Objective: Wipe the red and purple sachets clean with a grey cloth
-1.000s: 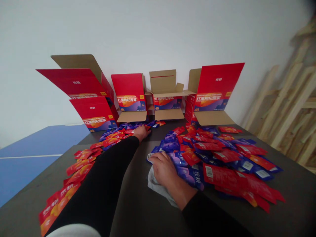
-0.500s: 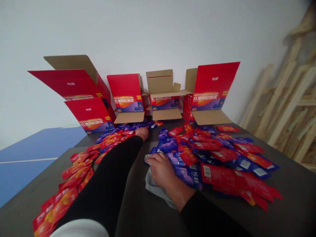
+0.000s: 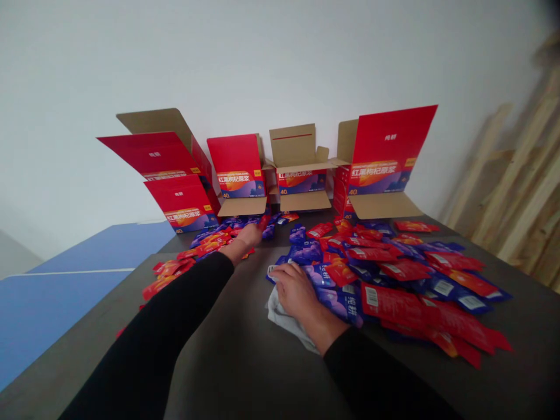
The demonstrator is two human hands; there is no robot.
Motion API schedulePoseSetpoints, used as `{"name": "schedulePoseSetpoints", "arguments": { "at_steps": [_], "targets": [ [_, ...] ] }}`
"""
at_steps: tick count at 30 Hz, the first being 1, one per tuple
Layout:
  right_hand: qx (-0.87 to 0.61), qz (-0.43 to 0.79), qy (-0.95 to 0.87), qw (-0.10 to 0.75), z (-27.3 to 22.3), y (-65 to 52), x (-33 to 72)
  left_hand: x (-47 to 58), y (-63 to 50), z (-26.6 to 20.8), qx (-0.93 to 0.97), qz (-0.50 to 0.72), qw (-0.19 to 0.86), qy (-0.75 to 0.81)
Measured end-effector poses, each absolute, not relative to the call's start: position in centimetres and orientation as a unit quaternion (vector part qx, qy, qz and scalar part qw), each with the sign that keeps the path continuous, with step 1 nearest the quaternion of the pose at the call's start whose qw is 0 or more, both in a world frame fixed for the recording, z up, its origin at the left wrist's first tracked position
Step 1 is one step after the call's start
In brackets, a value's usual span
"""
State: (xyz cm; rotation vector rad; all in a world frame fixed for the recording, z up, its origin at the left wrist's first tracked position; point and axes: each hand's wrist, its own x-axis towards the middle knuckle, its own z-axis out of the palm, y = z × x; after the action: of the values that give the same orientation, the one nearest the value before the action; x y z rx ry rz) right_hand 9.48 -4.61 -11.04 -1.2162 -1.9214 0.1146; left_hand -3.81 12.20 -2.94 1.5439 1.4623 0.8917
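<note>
My left hand (image 3: pixel 249 236) reaches to the far end of the left heap, its fingers closed on a red sachet (image 3: pixel 264 221). Below that hand lie red sachets (image 3: pixel 214 242) and purple-blue ones. My right hand (image 3: pixel 296 290) rests at the near left edge of the right heap, curled over a grey cloth (image 3: pixel 286 319) bunched beneath the palm. Purple-blue sachets (image 3: pixel 339 304) lie right beside its fingers; a pale edge shows at the fingertips. The right heap also holds red sachets (image 3: pixel 396 306), some with barcodes facing up.
Several open red printed cartons line the wall: a stacked pair (image 3: pixel 181 201) at left, one carton (image 3: pixel 236 166) beside it, another (image 3: pixel 301 175) in the middle and one (image 3: pixel 385 151) at right, flaps spread. A blue table (image 3: pixel 100 251) stands left, wooden slats (image 3: pixel 520 175) right.
My left hand has lifted slightly and now shows a red sachet at its fingers. My left forearm has swung left. My right hand stays on the cloth, and the view has shifted a little.
</note>
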Motion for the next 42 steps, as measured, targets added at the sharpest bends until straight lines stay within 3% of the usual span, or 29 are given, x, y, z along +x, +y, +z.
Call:
{"name": "schedulePoseSetpoints", "arguments": {
  "at_steps": [4, 8, 10, 24, 31, 37, 42],
  "targets": [
    [-0.482, 0.039, -0.766, 0.423, -11.1, -4.5, 9.5, -5.8, 7.2, -2.7, 0.554, 0.411, 0.49, 0.533],
    [-0.475, 0.032, -0.764, 0.435, -11.4, -4.2, 9.7, -7.3, 1.8, -3.2, 0.367, 0.528, 0.662, 0.385],
    [-0.47, 0.028, -0.761, 0.447, -11.5, -4.1, 9.7, -7.6, -0.4, -3.8, 0.302, 0.553, 0.7, 0.335],
    [-0.403, -0.025, -0.744, 0.533, -10.9, -4.7, 10.1, -6.9, -2.9, -8.0, 0.353, 0.519, 0.719, 0.298],
    [-0.304, -0.04, -0.828, 0.469, -10.5, -5.5, 9.6, -7.6, -1.8, -7.5, 0.281, 0.428, 0.83, 0.22],
    [-0.251, -0.033, -0.89, 0.378, -10.3, -5.7, 9.2, -7.0, -2.2, -7.8, 0.281, 0.384, 0.85, 0.226],
    [-0.282, -0.06, -0.882, 0.374, -11.2, -4.8, 9.5, -6.4, -2.6, -8.0, 0.266, 0.388, 0.856, 0.215]
  ]
}}
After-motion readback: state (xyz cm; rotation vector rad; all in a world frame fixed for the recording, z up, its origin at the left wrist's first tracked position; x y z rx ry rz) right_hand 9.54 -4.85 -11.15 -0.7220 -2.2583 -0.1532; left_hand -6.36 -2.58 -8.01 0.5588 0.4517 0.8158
